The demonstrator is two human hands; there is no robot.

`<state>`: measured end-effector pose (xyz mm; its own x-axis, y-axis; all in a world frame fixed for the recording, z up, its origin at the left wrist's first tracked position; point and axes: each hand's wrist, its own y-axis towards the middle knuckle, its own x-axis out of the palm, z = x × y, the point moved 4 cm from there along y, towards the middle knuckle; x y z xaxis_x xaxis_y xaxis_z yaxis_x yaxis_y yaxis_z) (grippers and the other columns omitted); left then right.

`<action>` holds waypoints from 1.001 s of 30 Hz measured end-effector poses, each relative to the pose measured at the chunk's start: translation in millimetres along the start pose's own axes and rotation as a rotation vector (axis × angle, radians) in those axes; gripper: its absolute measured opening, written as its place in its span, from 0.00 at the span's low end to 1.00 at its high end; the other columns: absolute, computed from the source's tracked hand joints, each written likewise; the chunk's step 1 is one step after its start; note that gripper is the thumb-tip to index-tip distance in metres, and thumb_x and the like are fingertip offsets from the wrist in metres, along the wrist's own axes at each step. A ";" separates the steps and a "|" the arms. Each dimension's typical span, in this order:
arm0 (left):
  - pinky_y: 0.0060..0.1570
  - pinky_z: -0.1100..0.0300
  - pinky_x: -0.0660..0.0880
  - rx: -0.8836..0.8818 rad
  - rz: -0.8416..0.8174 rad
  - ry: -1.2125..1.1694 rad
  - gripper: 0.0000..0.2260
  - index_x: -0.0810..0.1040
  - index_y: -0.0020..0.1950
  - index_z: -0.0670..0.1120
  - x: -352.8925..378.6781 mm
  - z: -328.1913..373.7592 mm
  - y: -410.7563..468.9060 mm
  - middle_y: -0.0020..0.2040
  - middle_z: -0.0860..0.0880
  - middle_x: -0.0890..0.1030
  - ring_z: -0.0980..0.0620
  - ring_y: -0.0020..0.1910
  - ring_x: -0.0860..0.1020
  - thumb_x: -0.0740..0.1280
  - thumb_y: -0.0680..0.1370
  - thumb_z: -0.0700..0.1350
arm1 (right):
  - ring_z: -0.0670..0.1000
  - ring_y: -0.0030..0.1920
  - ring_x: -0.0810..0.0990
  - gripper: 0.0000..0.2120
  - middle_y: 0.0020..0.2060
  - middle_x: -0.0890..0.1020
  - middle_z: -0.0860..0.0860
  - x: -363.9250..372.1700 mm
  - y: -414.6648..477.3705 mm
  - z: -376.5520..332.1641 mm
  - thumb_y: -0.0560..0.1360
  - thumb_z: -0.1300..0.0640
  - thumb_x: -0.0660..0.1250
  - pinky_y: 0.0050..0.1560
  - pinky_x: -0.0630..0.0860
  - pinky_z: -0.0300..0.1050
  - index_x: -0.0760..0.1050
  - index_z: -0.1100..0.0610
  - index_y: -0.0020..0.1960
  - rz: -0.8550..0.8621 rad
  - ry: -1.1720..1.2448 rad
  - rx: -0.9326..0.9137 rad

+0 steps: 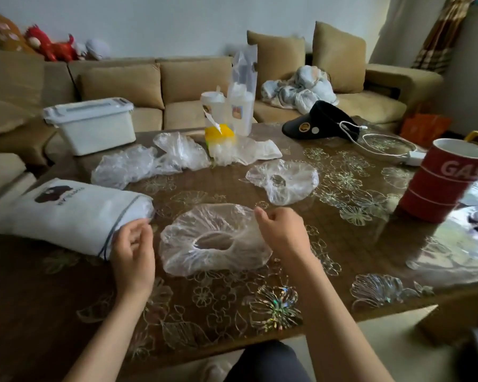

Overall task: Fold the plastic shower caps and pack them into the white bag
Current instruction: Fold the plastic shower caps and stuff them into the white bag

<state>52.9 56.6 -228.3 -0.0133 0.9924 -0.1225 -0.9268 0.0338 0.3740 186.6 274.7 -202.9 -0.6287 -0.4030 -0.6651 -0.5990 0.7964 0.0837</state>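
Evidently the job is at an early stage: one shower cap (204,261) lies spread and unfolded at six o'clock on the worktop (342,244), a second cap (295,186) sits flat at one o'clock from it, and crumpled plastic (124,166) waits at eleven. The white bag (66,216) lies on its side at nine o'clock. The right hand (279,235) has its fingers curled, seemingly pinching the shower cap's far rim. The left hand (133,252) hangs loosely curled by the bag's mouth, apparently holding nothing. The bag's contents are hidden, and I cannot tell whether the crumpled plastic is caps.
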 end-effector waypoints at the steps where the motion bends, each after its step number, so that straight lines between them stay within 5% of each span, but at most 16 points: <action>1: 0.51 0.61 0.69 0.088 0.039 0.110 0.09 0.77 0.54 0.40 0.2 3.0 -3.6 0.53 0.42 0.78 0.43 0.53 0.76 0.61 0.79 0.43 | 0.56 0.39 0.77 0.20 0.36 0.79 0.56 -7.5 -1.1 -1.8 0.76 0.46 0.61 0.40 0.73 0.46 0.69 0.56 0.30 0.090 -0.048 -0.039; 3: 0.54 0.60 0.69 0.345 -0.014 0.306 0.14 0.79 0.52 0.38 6.2 14.3 -20.1 0.52 0.41 0.79 0.44 0.53 0.76 0.59 0.78 0.46 | 0.57 0.43 0.78 0.13 0.39 0.81 0.56 -16.2 -7.7 -3.5 0.76 0.53 0.62 0.45 0.76 0.50 0.73 0.57 0.35 0.203 -0.062 -0.107; 6: 0.58 0.63 0.68 0.645 -0.357 0.495 0.18 0.80 0.55 0.38 27.2 20.1 -45.1 0.54 0.43 0.80 0.48 0.55 0.77 0.59 0.77 0.49 | 0.54 0.46 0.77 0.06 0.45 0.81 0.54 -4.4 -22.9 -15.9 0.75 0.64 0.61 0.48 0.75 0.48 0.77 0.60 0.46 0.133 0.042 -0.297; 11: 0.70 0.63 0.53 0.441 -0.724 0.521 0.27 0.68 0.72 0.47 34.0 6.6 -44.5 0.67 0.59 0.63 0.57 0.71 0.62 0.59 0.73 0.55 | 0.55 0.68 0.68 0.19 0.68 0.72 0.56 48.9 -46.6 -19.1 0.78 0.62 0.59 0.69 0.61 0.47 0.69 0.59 0.68 -0.203 -0.263 -0.611; 15: 0.70 0.65 0.34 0.516 -0.894 0.727 0.32 0.50 0.76 0.54 41.2 -1.9 -45.0 0.74 0.60 0.45 0.60 0.75 0.41 0.46 0.73 0.62 | 0.53 0.76 0.51 0.25 0.76 0.56 0.53 54.7 -32.8 3.3 0.81 0.46 0.52 0.74 0.45 0.48 0.55 0.53 0.76 -0.316 -0.469 -0.563; 19: 0.70 0.59 0.30 0.438 -0.991 0.856 0.35 0.39 0.74 0.59 23.3 -17.8 -47.0 0.74 0.61 0.36 0.65 0.71 0.32 0.38 0.69 0.70 | 0.51 0.76 0.42 0.29 0.77 0.48 0.50 49.9 -28.1 18.7 0.80 0.39 0.47 0.75 0.38 0.50 0.50 0.50 0.77 -0.438 -0.549 -0.506; 22: 0.72 0.59 0.34 0.428 -0.924 0.732 0.39 0.42 0.74 0.59 14.7 -14.7 -48.4 0.75 0.61 0.40 0.67 0.72 0.35 0.38 0.67 0.76 | 0.51 0.76 0.51 0.25 0.76 0.56 0.50 35.0 -24.4 6.8 0.81 0.44 0.53 0.76 0.46 0.51 0.58 0.51 0.75 -0.365 -0.352 -0.526; 25: 0.73 0.58 0.50 0.461 -0.792 0.480 0.33 0.59 0.73 0.56 8.4 0.8 -48.5 0.75 0.58 0.56 0.66 0.73 0.51 0.52 0.72 0.70 | 0.51 0.66 0.71 0.18 0.65 0.74 0.51 -1.2 -22.7 -8.3 0.78 0.56 0.63 0.67 0.66 0.48 0.71 0.56 0.67 -0.157 -0.109 -0.522; 28: 0.68 0.56 0.65 0.619 -0.746 0.412 0.26 0.74 0.64 0.50 1.6 7.3 -52.1 0.67 0.55 0.71 0.60 0.68 0.67 0.62 0.72 0.63 | 0.46 0.50 0.76 0.08 0.47 0.78 0.45 -13.4 -31.7 -5.2 0.74 0.60 0.68 0.44 0.71 0.29 0.76 0.56 0.53 -0.410 0.048 -0.389; 30: 0.66 0.55 0.68 0.633 -0.772 0.439 0.24 0.78 0.59 0.49 0.9 5.6 -53.1 0.63 0.57 0.74 0.60 0.64 0.70 0.63 0.71 0.62 | 0.46 0.48 0.76 0.08 0.47 0.76 0.45 -3.8 -41.4 0.5 0.72 0.56 0.71 0.41 0.73 0.28 0.75 0.53 0.50 -0.602 -0.070 -0.348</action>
<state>104.2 56.3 -243.1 0.2395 0.5529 -0.7981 -0.3832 0.8091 0.4456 214.1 243.5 -204.1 -0.1114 -0.6892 -0.7159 -0.9646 0.2482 -0.0889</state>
